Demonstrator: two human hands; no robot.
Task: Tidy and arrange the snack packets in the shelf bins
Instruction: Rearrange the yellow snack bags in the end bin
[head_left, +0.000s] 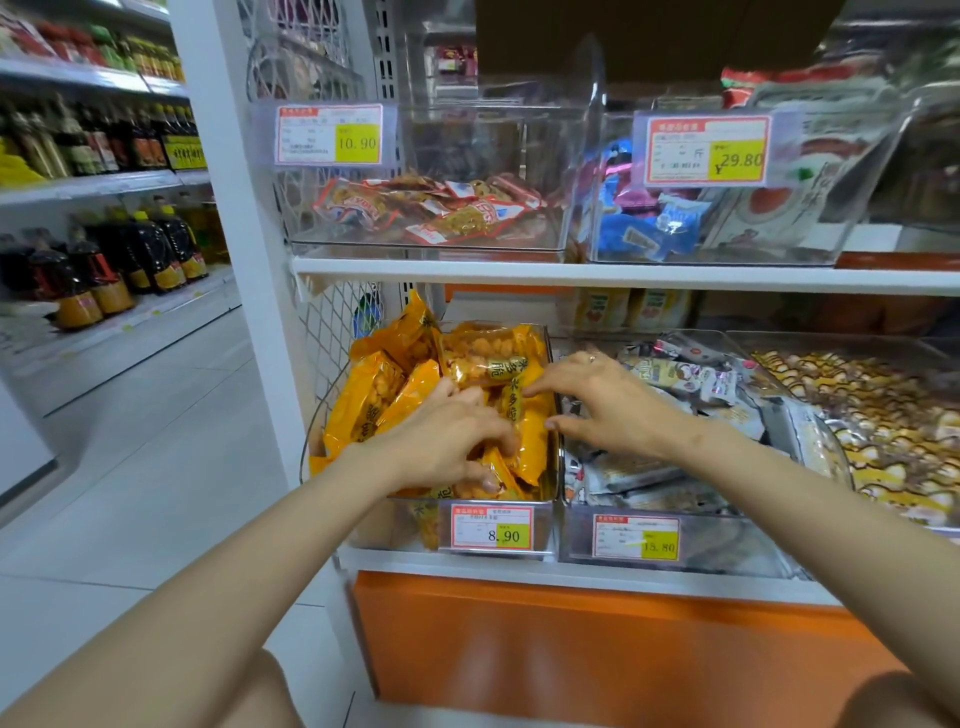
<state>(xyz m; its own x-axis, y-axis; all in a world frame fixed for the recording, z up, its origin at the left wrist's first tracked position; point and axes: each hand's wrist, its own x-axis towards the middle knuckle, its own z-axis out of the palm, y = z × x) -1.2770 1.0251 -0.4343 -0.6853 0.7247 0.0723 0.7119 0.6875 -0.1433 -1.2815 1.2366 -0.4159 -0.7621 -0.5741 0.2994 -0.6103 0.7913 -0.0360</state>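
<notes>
**Item inspected:** glossy orange-yellow plastic snack packets (488, 364). They are oblong pillow packs with crimped ends. Each has a clear panel showing pale round puffed pieces and a band of dark printed characters along its length.

**Location:** heaped in the leftmost clear plastic bin (387, 525) on the lower white shelf (519, 569), behind a red-and-yellow price label (492, 527) reading 8.90.

**Orientation:** not uniform.
- The topmost packet lies crosswise, long axis left to right.
- Those at the left lean, with long axes running from lower left to upper right.
- One at the back stands nearly upright and rises above the bin rim.
- Those at the front right corner point down toward the front wall.

**Left hand (441, 436):** palm down in the heap. The fingers are curled into the packets and the thumb presses one at the front, so the hand grips packets near the front of the bin.

**Right hand (608, 405):** fingers spread and nearly straight, tips resting on a packet at the right side of the heap, thumb near the bin's right wall. It holds nothing. The palm lies over the adjoining clear bin (727, 540), which holds crinkled grey-and-white packets (649, 473).

**Materials:** the packet film is shiny and creased. The bin walls are smooth and transparent, with rounded corners.
</notes>
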